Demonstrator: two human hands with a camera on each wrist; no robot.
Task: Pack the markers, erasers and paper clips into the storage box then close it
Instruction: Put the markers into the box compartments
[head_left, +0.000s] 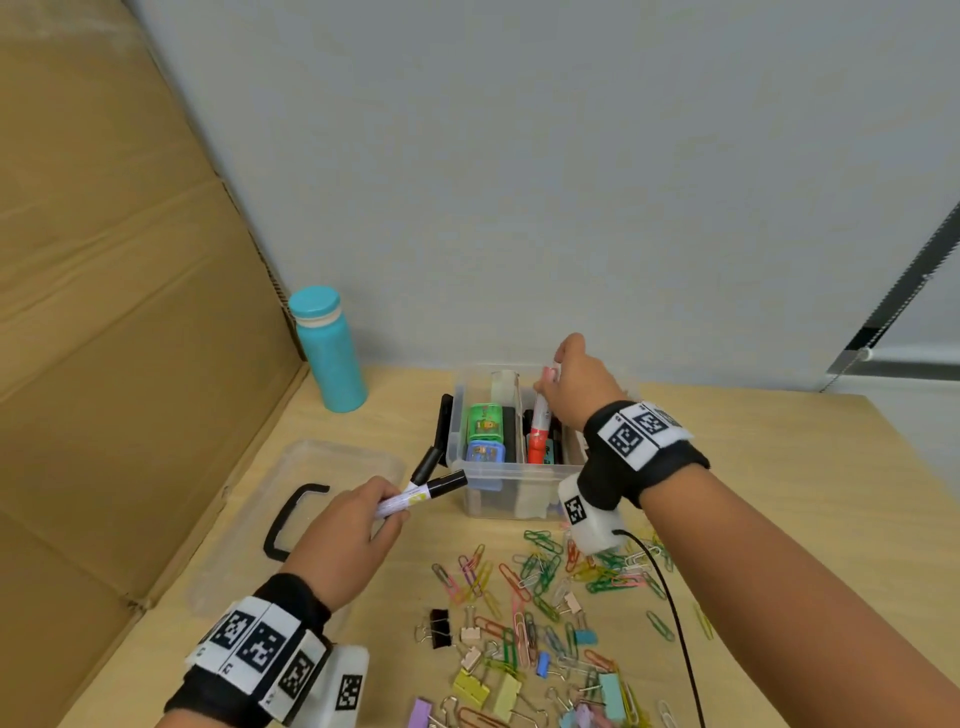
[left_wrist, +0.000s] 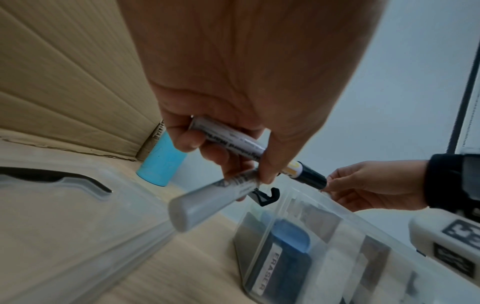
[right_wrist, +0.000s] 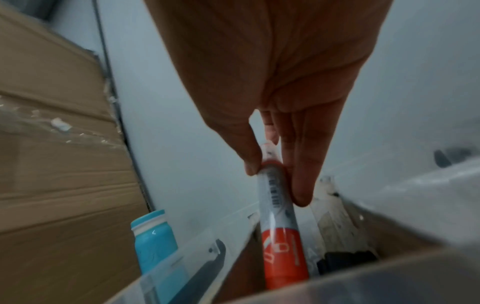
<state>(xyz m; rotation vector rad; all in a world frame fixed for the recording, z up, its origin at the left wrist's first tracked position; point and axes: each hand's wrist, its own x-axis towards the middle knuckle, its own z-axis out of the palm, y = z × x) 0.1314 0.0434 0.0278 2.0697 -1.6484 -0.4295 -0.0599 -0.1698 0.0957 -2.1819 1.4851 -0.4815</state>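
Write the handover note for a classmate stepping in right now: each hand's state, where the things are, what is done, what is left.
Left hand: grips two black-capped markers, held just left of the storage box.
Right hand: pinches the red marker by its top end, lower end already inside the box.
Done: green eraser and blue eraser are in the box's left section; the right section's other contents are unclear.
Left: release the red marker, add the two black ones, gather the paper clips scattered on the table, then fit the clear lid lying left of the box.
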